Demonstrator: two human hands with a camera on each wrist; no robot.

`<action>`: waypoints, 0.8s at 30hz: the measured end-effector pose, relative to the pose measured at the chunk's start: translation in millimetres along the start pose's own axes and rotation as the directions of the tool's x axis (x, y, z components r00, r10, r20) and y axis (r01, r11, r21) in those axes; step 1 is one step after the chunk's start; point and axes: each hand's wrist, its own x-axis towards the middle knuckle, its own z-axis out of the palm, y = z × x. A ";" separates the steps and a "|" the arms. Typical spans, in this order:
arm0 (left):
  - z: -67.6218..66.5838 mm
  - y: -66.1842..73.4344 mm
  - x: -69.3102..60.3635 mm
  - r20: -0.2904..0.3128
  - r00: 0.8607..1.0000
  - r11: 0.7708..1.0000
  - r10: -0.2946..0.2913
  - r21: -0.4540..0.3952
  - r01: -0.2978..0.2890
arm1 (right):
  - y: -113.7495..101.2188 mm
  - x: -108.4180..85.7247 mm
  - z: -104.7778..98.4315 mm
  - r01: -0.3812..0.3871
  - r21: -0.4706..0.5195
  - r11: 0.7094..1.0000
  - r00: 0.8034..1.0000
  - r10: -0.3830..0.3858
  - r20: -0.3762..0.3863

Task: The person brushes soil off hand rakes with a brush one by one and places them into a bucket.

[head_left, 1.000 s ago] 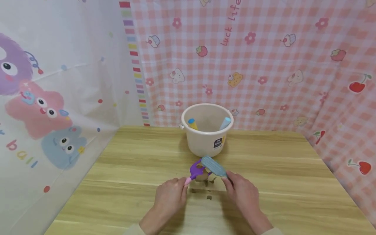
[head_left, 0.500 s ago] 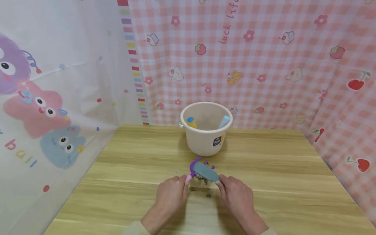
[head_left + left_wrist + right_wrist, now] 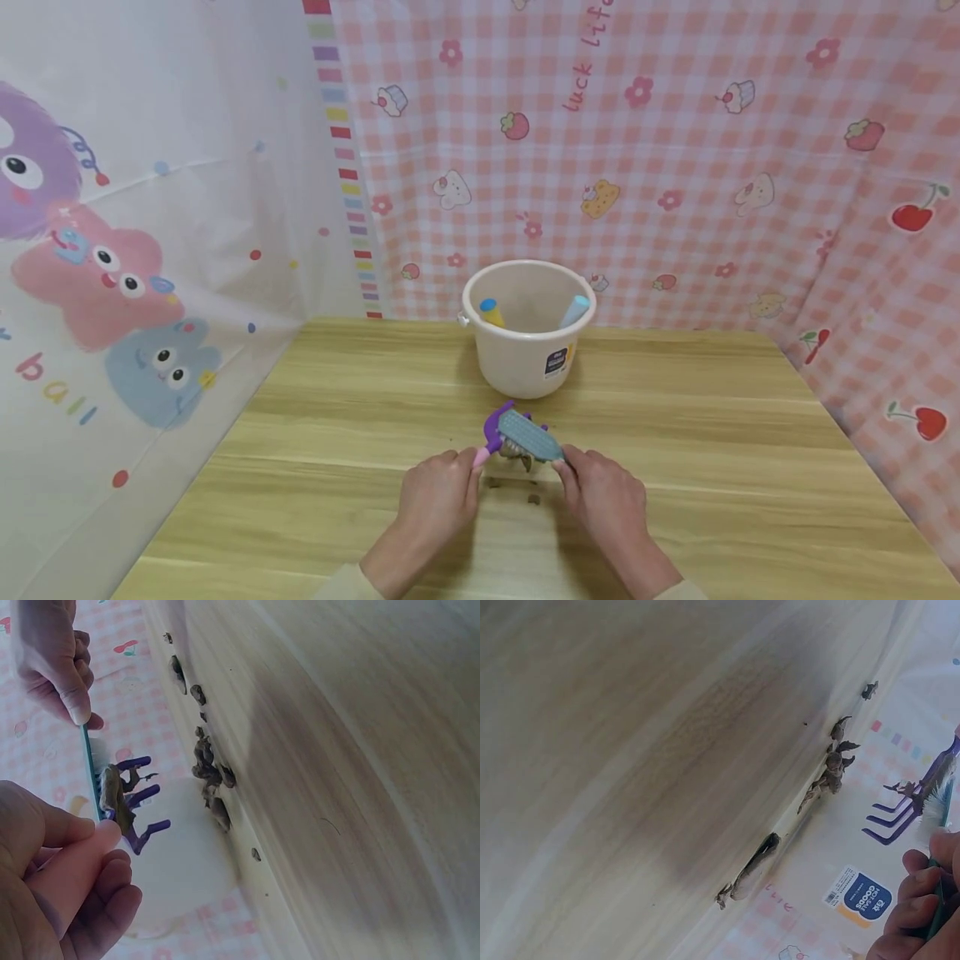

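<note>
My left hand (image 3: 438, 492) grips the pink handle of a small purple hand rake (image 3: 492, 427), held above the table with its curved tines pointing away. My right hand (image 3: 609, 496) holds a teal brush (image 3: 531, 435) by its handle. White bristles (image 3: 935, 804) lie against the rake head, and the brush back covers much of it in the head view. Brown, mud-like matter (image 3: 112, 791) clings to the rake between the tines. Beneath the tools, several dark brown clumps (image 3: 206, 761) are scattered on the wooden table (image 3: 337, 492).
A cream bucket (image 3: 522, 367) stands just behind the tools. Inside it lean a yellow handle with a blue end (image 3: 491, 313) and a light blue handle (image 3: 575, 312). A pink checked curtain (image 3: 555, 167) hangs behind, and a white printed sheet (image 3: 225, 167) on the left.
The brush has come left and down across the rake head, then shifted slightly with its back tilting. The left hand and rake have hardly moved.
</note>
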 end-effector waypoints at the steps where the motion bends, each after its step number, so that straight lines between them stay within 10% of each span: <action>1: 0.2 0.0 0.1 -0.001 1.000 1.000 0.000 0.002 0.000 | 0.2 0.1 0.3 -0.001 0.003 1.000 1.000 0.001 -0.001; 24: -2.2 1.2 0.1 0.005 1.000 0.999 -0.007 -0.037 0.008 | 5.7 3.4 6.2 -0.021 0.015 1.000 1.000 0.021 -0.013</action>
